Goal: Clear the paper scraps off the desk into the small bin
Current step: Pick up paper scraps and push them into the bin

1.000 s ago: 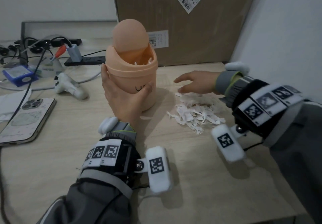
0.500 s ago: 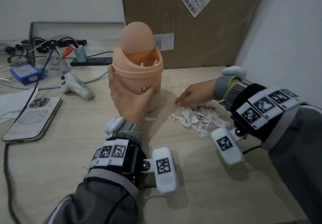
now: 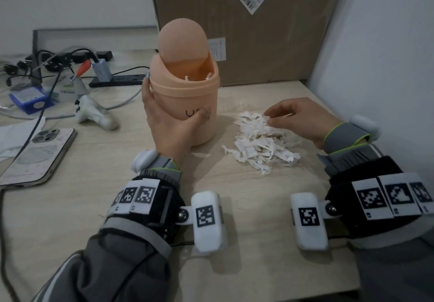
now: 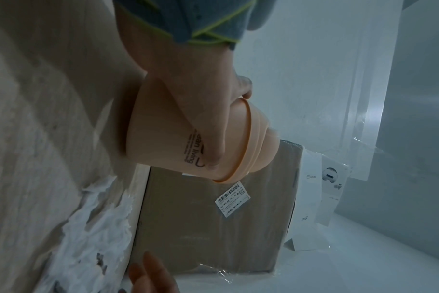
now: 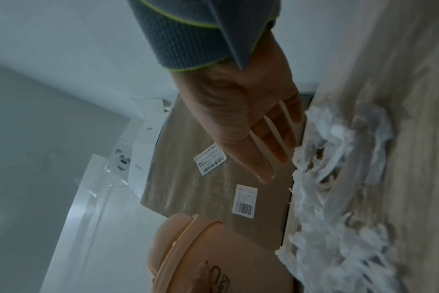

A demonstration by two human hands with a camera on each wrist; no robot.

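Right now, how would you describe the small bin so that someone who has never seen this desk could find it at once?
Look at the big cardboard box at the back of the desk. Just in front of it stands the bin, gripped by the left hand, with the paper scraps to its right. It is the only peach-coloured thing, with a round swing lid.

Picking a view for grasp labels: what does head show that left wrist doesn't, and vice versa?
Head only: the bin's open top with scraps inside, the tilted lid, the whole scrap pile, the right hand with relaxed fingers above it, plus a phone and cables at the left.
Left wrist only: the printed text on the bin wall, and white packaging beside the box.
Both: the left hand gripping the bin, part of the pile, the desk and the cardboard box.
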